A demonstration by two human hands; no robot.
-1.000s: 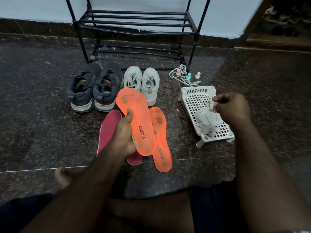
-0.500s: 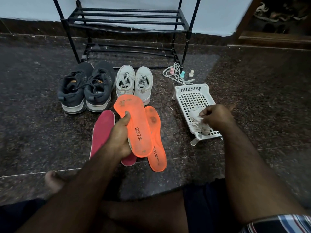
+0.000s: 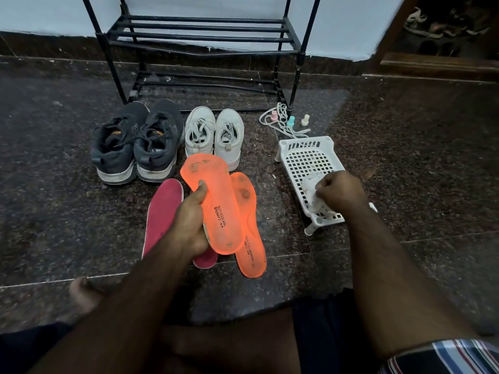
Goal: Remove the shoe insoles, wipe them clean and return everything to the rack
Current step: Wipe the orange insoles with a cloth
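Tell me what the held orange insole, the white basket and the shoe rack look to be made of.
Orange insole, held by the left hand: probably foam, matte and slightly translucent, with a printed logo and scuffed dirt marks. White basket: moulded plastic, shown by its grid of square holes and peg feet. Shoe rack: seemingly black painted metal tubing, with pale chips or specks on the bars.

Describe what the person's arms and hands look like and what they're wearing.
Both forearms are bare, with no gloves, rings or watch showing on the left hand or the right hand. A striped sleeve in blue, white and dark red shows at the right upper arm. No sleeve shows on the left arm.
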